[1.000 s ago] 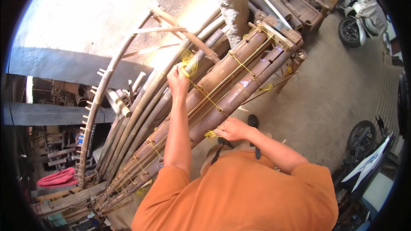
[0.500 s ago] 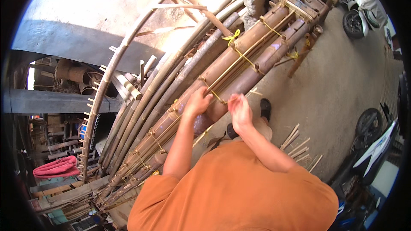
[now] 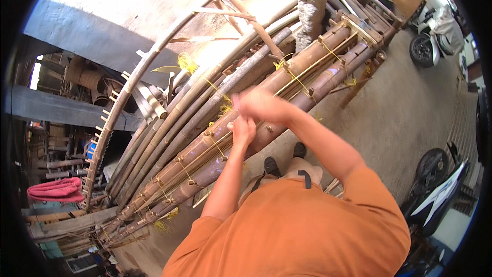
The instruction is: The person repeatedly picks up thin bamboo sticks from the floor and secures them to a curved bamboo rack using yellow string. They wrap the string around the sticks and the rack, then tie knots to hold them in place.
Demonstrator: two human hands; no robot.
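The left hand (image 3: 243, 130) curls over the bamboo frame (image 3: 305, 57), the right hand (image 3: 264, 105) (blurred) crosses just beyond it, what either pinches I cannot tell, and yellow twine (image 3: 187, 63) shows to their upper left.

open room lies over the concrete floor (image 3: 382, 118), beyond the bamboo frame's (image 3: 296, 65) near long edge. along its far long edge long poles (image 3: 206, 92) crowd in, and a concrete post (image 3: 310, 13) bars the way toward the upper-right end. the right hand (image 3: 260, 105) and left hand (image 3: 243, 129) obstruct the middle.
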